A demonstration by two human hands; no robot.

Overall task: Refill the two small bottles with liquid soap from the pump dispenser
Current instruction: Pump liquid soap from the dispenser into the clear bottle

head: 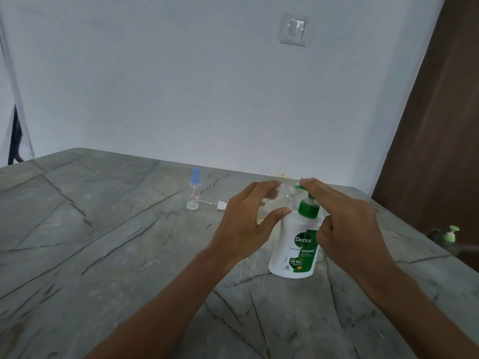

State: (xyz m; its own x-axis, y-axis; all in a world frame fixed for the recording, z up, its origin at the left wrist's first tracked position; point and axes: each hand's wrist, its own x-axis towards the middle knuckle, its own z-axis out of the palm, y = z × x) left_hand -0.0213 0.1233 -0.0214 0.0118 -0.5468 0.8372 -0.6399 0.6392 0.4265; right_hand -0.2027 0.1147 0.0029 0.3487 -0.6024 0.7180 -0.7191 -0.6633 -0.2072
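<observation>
A white soap dispenser (287, 252) with a green pump stands on the grey stone table (108, 234). My right hand (344, 224) rests its fingers on the green pump head (307, 200). My left hand (248, 224) holds a small clear bottle (281, 198) tilted against the pump's nozzle, fingers and thumb curled round it. A second small clear bottle (194, 194) with a blue spray cap and a red-edged label stands farther left on the table, apart from both hands.
A small white cap with a tube (219, 204) lies beside the blue-capped bottle. A light green pump top (451, 234) shows at the table's right edge. A white wall with a switch (294, 29) rises behind; a brown door (435, 130) is at right.
</observation>
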